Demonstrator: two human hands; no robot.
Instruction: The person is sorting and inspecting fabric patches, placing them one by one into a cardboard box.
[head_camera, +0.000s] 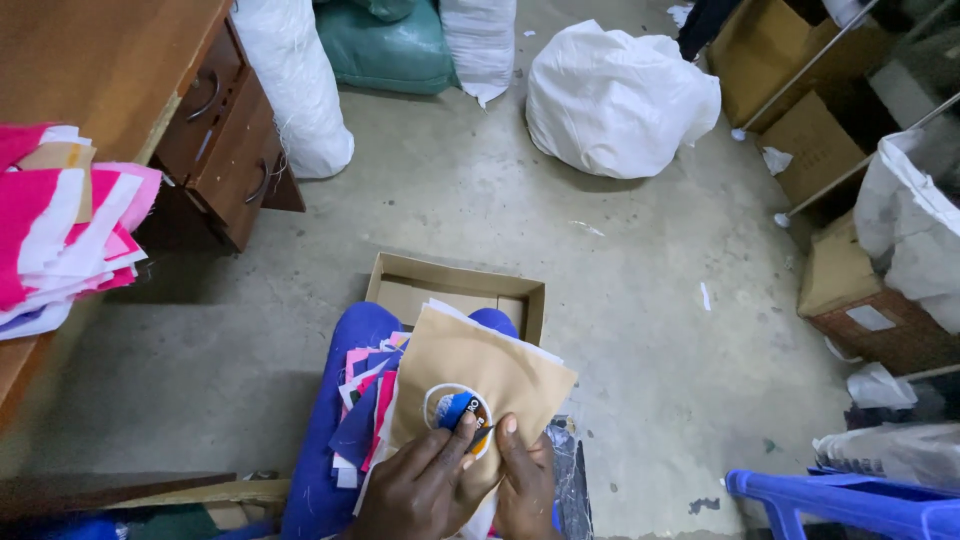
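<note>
Both my hands are on the tan fabric piece (480, 375), top of the stack on my lap. Left hand (420, 490) fingers curled, thumb and forefinger pinched on the round blue-orange patch (458, 410) at the fabric's near edge. Right hand (525, 480) grips the same edge, thumb flat on top beside the patch. Pink, blue and white fabric pieces (362, 400) fan out underneath, to the left. Open cardboard box (455, 290) on the concrete floor just past my knees.
</note>
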